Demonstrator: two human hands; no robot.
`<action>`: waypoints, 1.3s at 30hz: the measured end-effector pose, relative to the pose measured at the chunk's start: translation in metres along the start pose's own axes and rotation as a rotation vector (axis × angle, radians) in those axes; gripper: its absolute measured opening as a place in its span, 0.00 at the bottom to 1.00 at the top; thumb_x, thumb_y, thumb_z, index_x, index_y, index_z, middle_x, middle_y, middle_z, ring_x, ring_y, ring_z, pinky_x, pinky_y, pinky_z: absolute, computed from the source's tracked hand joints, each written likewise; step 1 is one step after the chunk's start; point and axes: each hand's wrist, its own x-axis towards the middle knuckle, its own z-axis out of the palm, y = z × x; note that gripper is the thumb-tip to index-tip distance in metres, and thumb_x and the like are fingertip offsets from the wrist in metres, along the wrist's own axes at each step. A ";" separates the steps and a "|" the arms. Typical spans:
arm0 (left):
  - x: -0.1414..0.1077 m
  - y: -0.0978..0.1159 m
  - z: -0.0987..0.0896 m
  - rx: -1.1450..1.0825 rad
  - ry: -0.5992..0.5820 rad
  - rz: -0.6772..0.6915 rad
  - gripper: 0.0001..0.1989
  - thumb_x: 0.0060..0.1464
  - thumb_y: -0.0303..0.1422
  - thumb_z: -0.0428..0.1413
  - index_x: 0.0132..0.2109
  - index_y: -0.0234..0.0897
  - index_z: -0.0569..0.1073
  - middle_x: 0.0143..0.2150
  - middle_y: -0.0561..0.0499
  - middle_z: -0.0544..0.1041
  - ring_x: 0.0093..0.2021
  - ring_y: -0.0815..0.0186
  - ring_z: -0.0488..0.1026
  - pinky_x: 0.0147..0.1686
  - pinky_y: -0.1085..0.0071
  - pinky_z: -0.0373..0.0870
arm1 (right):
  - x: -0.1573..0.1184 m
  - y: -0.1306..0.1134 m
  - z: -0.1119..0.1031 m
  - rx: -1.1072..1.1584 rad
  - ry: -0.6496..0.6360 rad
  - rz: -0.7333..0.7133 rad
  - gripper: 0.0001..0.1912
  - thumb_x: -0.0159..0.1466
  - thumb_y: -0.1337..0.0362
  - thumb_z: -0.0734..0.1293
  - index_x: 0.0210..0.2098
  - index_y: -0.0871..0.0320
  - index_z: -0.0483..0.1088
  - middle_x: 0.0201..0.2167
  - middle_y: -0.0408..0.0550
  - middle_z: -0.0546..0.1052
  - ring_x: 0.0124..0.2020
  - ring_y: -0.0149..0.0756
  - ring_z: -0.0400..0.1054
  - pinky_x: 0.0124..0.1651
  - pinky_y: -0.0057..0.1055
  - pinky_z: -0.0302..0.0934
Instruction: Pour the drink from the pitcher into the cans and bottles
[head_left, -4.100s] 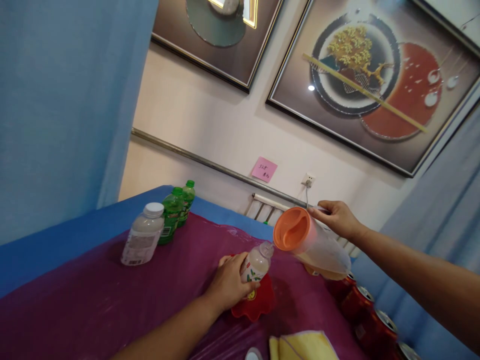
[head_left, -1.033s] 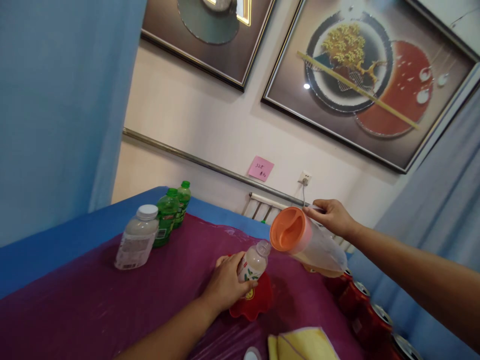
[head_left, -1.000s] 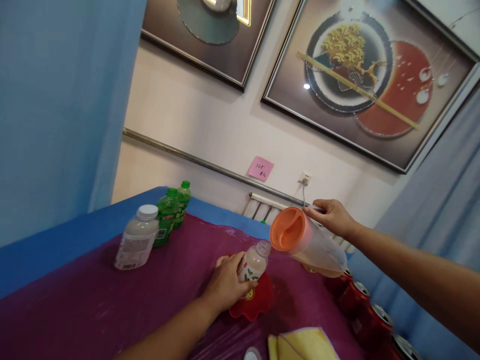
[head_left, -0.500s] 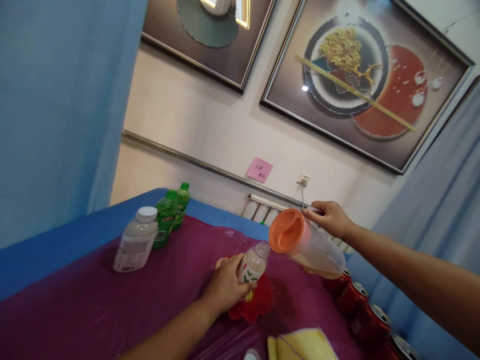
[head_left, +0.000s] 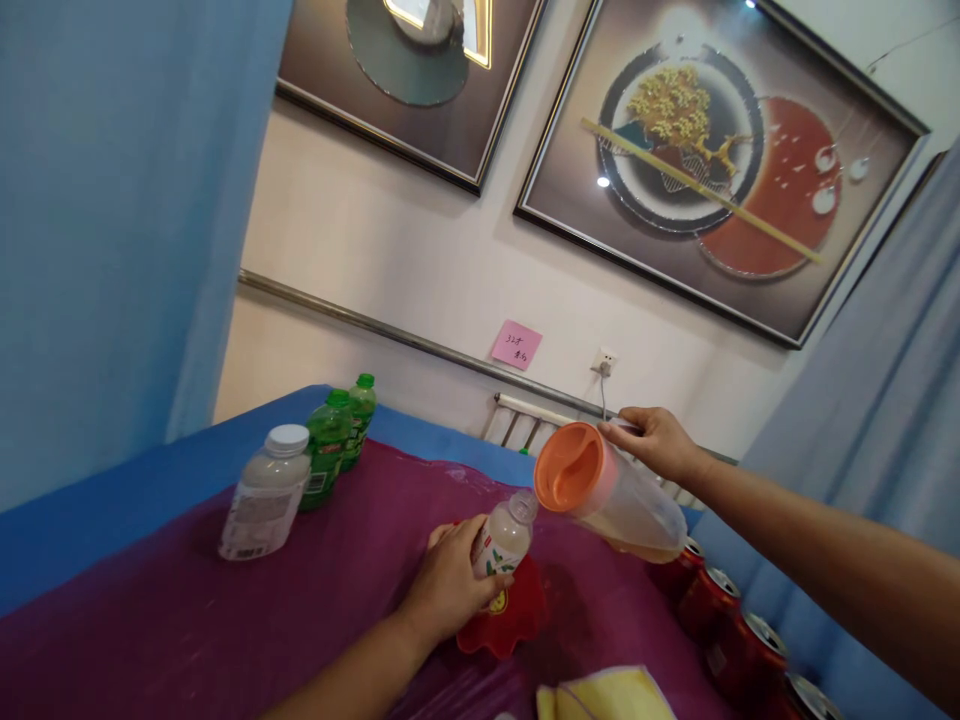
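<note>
My left hand (head_left: 452,577) is wrapped round a small clear bottle (head_left: 504,543) with a white printed label, uncapped and leaning a little to the right. Beneath the bottle lies a red wavy-edged mat (head_left: 517,615). My right hand (head_left: 660,440) grips the handle of a clear plastic pitcher (head_left: 634,505) with an orange lid (head_left: 568,467). The pitcher is tipped to the left, its lid close beside the bottle's mouth. Some pale liquid shows along its lower side. I cannot make out a stream between the two.
A white-capped bottle (head_left: 266,495) and two green bottles (head_left: 328,450) (head_left: 361,415) stand at the left. Several red cans (head_left: 746,650) line the right edge. A folded yellow cloth (head_left: 607,695) lies in front on the purple cover (head_left: 315,620). Blue curtains (head_left: 127,220) hang at both sides.
The view has shifted slightly, so the bottles sit a little lower in the picture. Both hands keep their holds, and the pitcher stays tipped beside the bottle's mouth.
</note>
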 end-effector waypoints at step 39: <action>-0.001 0.002 -0.003 -0.004 -0.012 -0.016 0.32 0.41 0.35 0.70 0.56 0.43 0.73 0.54 0.48 0.79 0.55 0.53 0.70 0.58 0.63 0.60 | 0.000 -0.002 0.000 0.005 -0.006 -0.014 0.30 0.61 0.38 0.64 0.19 0.53 0.51 0.19 0.36 0.49 0.22 0.28 0.44 0.23 0.29 0.40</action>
